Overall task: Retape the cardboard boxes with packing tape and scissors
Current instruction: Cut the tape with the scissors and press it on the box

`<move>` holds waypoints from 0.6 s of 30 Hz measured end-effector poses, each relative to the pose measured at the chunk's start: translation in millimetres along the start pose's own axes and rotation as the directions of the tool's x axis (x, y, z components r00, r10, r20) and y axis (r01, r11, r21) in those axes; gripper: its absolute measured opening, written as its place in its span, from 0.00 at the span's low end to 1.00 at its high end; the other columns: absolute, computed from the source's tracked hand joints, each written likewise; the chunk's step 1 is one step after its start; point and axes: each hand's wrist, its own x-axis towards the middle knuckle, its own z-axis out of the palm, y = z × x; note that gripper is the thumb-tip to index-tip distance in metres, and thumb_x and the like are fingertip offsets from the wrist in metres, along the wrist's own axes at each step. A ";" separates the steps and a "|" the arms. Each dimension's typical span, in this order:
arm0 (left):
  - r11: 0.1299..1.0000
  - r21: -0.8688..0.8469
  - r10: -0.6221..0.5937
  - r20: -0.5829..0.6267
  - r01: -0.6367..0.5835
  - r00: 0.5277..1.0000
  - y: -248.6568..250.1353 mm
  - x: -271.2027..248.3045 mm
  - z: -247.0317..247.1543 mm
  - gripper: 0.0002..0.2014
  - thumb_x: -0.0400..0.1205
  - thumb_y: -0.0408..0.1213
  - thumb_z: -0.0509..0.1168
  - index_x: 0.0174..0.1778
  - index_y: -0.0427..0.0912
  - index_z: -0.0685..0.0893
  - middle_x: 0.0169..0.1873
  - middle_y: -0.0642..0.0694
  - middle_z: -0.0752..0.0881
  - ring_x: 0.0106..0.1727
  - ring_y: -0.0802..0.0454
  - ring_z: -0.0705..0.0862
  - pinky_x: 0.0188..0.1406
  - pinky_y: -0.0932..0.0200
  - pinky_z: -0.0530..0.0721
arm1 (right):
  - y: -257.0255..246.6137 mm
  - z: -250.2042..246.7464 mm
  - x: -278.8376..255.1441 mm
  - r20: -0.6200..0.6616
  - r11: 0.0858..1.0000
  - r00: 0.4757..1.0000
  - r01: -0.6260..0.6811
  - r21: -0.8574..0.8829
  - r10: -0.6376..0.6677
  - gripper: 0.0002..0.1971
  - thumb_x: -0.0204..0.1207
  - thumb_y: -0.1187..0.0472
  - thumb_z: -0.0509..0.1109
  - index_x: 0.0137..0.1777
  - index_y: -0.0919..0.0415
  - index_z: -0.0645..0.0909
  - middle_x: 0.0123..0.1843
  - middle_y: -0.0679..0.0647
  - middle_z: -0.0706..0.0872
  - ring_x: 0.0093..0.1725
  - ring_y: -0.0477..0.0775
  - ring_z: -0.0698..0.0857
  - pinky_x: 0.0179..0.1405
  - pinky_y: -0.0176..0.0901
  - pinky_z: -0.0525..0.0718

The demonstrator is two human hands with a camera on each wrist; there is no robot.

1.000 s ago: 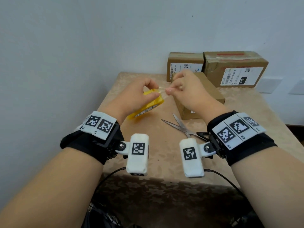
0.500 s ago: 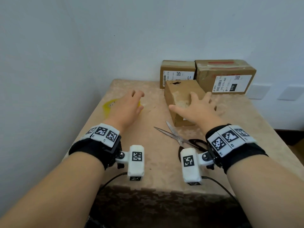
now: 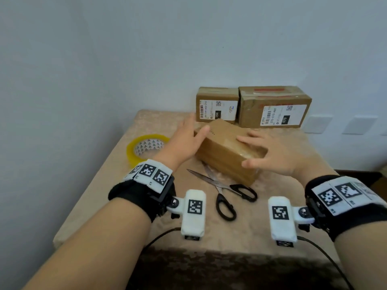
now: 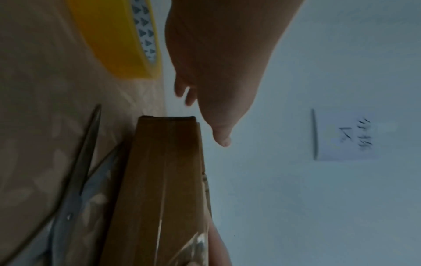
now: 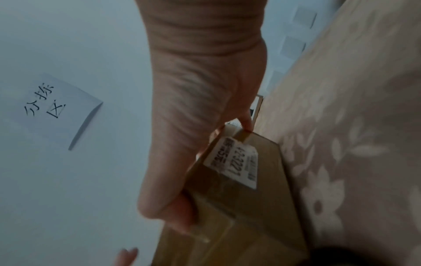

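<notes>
Change since earlier frames: the tape roll (image 3: 146, 147), then held up in the left hand while the right picked at its end, now lies flat on the worktop (image 3: 109, 195); both hands have gone to the near box.

Head view, step: positioning the near box (image 3: 227, 149) at centre frame, by my reading, before any tape goes on.
Head view, left hand (image 3: 184, 141): fingers straight, resting against the box's upper-left end, gripping nothing.
Head view, right hand (image 3: 272, 151): spread wide over the box's right top, thumb on the near face.
Head view, tools: scissors (image 3: 222, 187) lie blades apart just below the box; roll at left of centre, apart from the box.
Head view, other boxes: two labelled boxes (image 3: 251, 106) stand against the wall, above centre.

Left wrist view, box: brown side (image 4: 164, 180) runs up the middle, glossy film at its lower end; roll (image 4: 114, 36) at upper left.

Right wrist view, box: white printed label (image 5: 237, 162) on one face; clear tape already shines near the thumb.
Right wrist view, grip: fingers flat over the top, not curled under.

Next move, a judgement: steady the box seam-up, then fetch the roll and find its free end.
</notes>
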 end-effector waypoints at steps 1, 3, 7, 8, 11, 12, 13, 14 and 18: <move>0.997 -0.064 -0.044 0.035 0.047 0.998 -1.1 1.2 4.6 0.28 0.87 0.49 0.54 0.83 0.48 0.55 0.79 0.46 0.65 0.79 0.48 0.65 0.74 0.58 0.61 | 3.7 -1.5 -3.3 -0.005 1.000 1.000 0.006 -0.025 -0.006 0.32 0.78 0.47 0.70 0.80 0.36 0.63 0.85 0.43 0.55 0.84 0.52 0.53 0.74 0.43 0.55; 0.993 -0.066 -0.095 0.069 0.100 0.993 -4.4 5.5 13.7 0.26 0.87 0.46 0.56 0.81 0.46 0.62 0.71 0.44 0.77 0.68 0.47 0.77 0.72 0.52 0.73 | 10.6 -3.0 -5.3 -0.045 1.000 0.999 0.009 0.030 -0.008 0.29 0.82 0.61 0.66 0.80 0.41 0.65 0.85 0.46 0.57 0.85 0.52 0.53 0.72 0.37 0.51; 0.997 -0.007 -0.075 0.055 0.076 0.996 -0.7 12.9 26.5 0.15 0.85 0.45 0.59 0.67 0.48 0.78 0.50 0.49 0.85 0.50 0.53 0.84 0.56 0.52 0.84 | 20.6 4.8 -3.0 -0.096 0.999 0.995 -0.029 -0.037 0.026 0.31 0.84 0.75 0.56 0.84 0.53 0.59 0.86 0.51 0.56 0.85 0.54 0.51 0.72 0.31 0.46; 0.998 -0.014 -0.068 0.036 0.069 0.997 0.0 14.5 27.6 0.13 0.85 0.44 0.60 0.63 0.48 0.81 0.47 0.50 0.85 0.48 0.54 0.85 0.55 0.52 0.85 | 22.0 7.5 -1.2 -0.115 0.998 0.991 -0.067 -0.020 0.064 0.31 0.83 0.75 0.56 0.84 0.56 0.57 0.86 0.53 0.55 0.85 0.56 0.51 0.74 0.33 0.46; 0.993 -0.097 -0.065 0.008 0.065 0.998 1.8 14.5 32.2 0.05 0.85 0.41 0.61 0.49 0.47 0.82 0.43 0.48 0.87 0.42 0.54 0.88 0.50 0.52 0.88 | 23.0 15.5 9.0 -0.241 0.972 0.945 -0.189 0.143 0.219 0.24 0.83 0.67 0.59 0.79 0.61 0.66 0.80 0.62 0.63 0.78 0.62 0.64 0.68 0.42 0.61; 0.994 -0.101 -0.050 0.001 0.050 0.999 2.0 14.7 34.9 0.04 0.84 0.39 0.62 0.46 0.46 0.81 0.43 0.47 0.87 0.42 0.53 0.88 0.50 0.51 0.88 | 20.3 17.1 12.3 -0.275 0.939 0.920 -0.203 0.276 0.280 0.20 0.83 0.62 0.59 0.75 0.60 0.70 0.75 0.60 0.69 0.73 0.61 0.69 0.62 0.42 0.65; 0.997 -0.073 -0.034 -0.001 0.034 0.999 2.6 14.8 37.0 0.03 0.84 0.38 0.63 0.46 0.46 0.80 0.44 0.48 0.86 0.45 0.51 0.87 0.51 0.50 0.87 | 18.1 19.7 16.3 -0.285 0.884 0.898 -0.196 0.424 0.336 0.19 0.83 0.57 0.58 0.72 0.60 0.73 0.69 0.58 0.74 0.67 0.59 0.73 0.59 0.43 0.67; 0.999 -0.042 -0.007 -0.003 0.007 1.000 2.8 14.8 37.9 0.01 0.84 0.37 0.63 0.48 0.46 0.79 0.48 0.49 0.84 0.50 0.51 0.85 0.55 0.51 0.85 | 16.4 21.7 19.8 -0.287 0.814 0.876 -0.179 0.552 0.387 0.18 0.83 0.52 0.59 0.69 0.59 0.75 0.65 0.55 0.76 0.63 0.56 0.75 0.58 0.45 0.71; 0.997 0.042 0.055 0.125 -0.061 0.991 -3.5 12.8 23.3 0.28 0.82 0.42 0.66 0.78 0.51 0.65 0.80 0.48 0.59 0.80 0.50 0.61 0.79 0.48 0.61 | 18.5 27.9 28.6 -0.399 0.787 0.794 -0.154 0.597 0.458 0.13 0.77 0.49 0.70 0.57 0.53 0.74 0.68 0.55 0.75 0.57 0.50 0.75 0.59 0.46 0.75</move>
